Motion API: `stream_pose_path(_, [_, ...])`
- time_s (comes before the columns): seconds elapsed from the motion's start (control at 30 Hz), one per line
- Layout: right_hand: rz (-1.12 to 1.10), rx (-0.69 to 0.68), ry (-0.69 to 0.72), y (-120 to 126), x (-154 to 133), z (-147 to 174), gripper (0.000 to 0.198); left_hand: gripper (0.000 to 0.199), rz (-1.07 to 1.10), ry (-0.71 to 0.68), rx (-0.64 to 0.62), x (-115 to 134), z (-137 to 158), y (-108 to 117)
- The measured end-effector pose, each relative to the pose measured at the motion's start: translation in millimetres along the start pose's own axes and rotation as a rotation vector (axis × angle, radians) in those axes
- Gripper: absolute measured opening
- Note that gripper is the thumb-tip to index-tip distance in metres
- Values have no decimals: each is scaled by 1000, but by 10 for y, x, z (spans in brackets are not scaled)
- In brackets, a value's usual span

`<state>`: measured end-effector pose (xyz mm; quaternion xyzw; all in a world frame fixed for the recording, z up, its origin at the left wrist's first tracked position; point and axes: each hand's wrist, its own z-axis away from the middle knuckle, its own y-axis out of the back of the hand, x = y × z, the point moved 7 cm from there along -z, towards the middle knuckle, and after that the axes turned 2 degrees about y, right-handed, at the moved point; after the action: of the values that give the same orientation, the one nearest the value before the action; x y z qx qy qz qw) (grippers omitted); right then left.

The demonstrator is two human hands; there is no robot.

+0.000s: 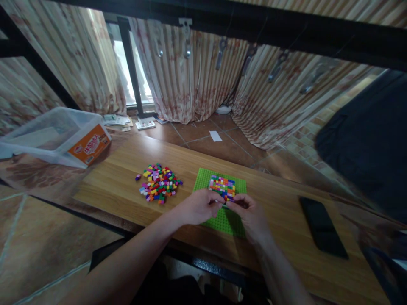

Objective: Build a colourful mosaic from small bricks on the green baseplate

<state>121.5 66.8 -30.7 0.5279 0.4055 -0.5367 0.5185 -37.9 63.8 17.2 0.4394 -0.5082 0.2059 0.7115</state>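
A green studded baseplate (229, 222) lies on the wooden board, with a block of many-coloured small bricks (222, 184) built up on it. Both hands meet at the near edge of that block. My left hand (202, 206) is closed in a pinch, its fingertips at the block's near left; whatever they hold is too small to make out. From the other side my right hand (249, 212) pinches close to the near right corner, thumb and forefinger together, with their contents likewise unclear. To the left of the baseplate sits a loose pile of coloured bricks (160, 182).
A black phone (322, 226) rests toward the right end of the wooden board (124, 169). Beyond the left end stands a clear plastic box (57, 148) with an orange label. Papers (145, 124) lie on the tiled floor before striped curtains (190, 84). A dark bar crosses overhead.
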Motion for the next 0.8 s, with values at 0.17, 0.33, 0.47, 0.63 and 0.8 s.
stream_pose_path(0.17, [-15,24,-36,7,17,-8,45,27,-6,-20,8,-9,-3,-10])
stream_pose_path(0.33, [-5,8,-13,0,24,-24,42,27,-60,-42,-7,-33,-16,6])
stream_pose_path(0.47, [50,16,24,15,39,-41,41,28,-100,-2,66,-125,-3,289])
stream_pose_path(0.63, [61,12,38,-7,0,-27,40,24,-340,151,402,-305,130,923])
stream_pose_path(0.8, [-127,-31,-49,-14,-7,8,40,29,-724,351,396,-477,238,1044])
